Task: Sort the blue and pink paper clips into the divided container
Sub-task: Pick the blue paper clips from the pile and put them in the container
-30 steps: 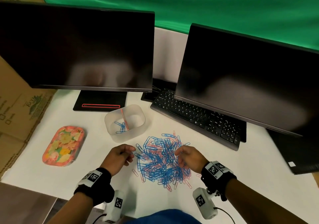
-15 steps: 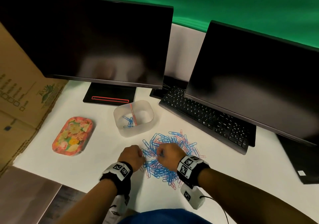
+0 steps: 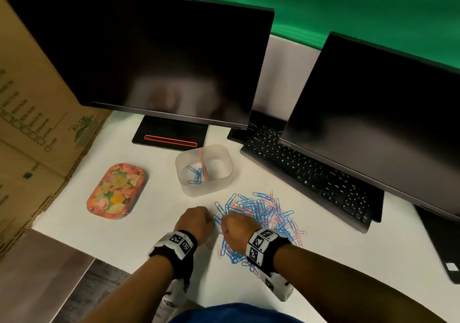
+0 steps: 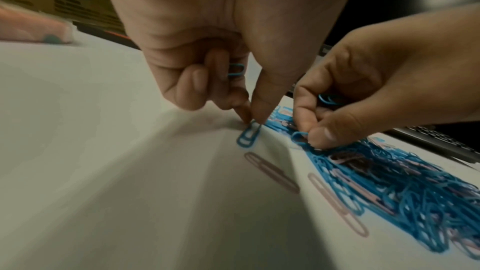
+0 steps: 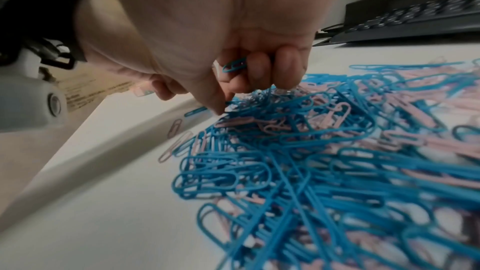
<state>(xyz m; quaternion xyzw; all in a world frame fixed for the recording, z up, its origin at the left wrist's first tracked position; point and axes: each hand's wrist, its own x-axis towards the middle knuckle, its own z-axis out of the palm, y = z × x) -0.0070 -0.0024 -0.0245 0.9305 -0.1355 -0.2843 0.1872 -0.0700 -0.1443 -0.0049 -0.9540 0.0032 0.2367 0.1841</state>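
Head view: both hands work the near-left edge of the paper clip pile (image 3: 258, 220) on the white desk (image 3: 139, 233), left hand (image 3: 195, 224) and right hand (image 3: 236, 230) nearly touching, knuckles up so the fingertips are hidden here. The divided container (image 3: 219, 183) sits just beyond the pile, toward the monitors; a few blue clips lie in its left compartment, the right one looks bare, and a pink divider stands between them. A floral tray (image 3: 115, 192) sits left of the container, a keyboard (image 3: 311, 175) right of the pile. Left wrist view: the left hand's thumb and forefinger pinch the end of a blue clip (image 4: 248, 135) at the pile's left edge, with another blue clip (image 4: 235, 70) tucked under the curled fingers; loose pink clips (image 4: 271, 171) lie just nearer. The right hand (image 4: 363, 93) beside it pinches a blue clip off the pile and has one stashed in its palm. Right wrist view: the right hand's fingers are curled round a stashed blue clip (image 5: 235, 65), thumb tip down in the tangle. Risks: clips interlock, so a lift may drag a pink one along; stashed clips may slip from the curled fingers; a careless drop could land blue in the wrong compartment.
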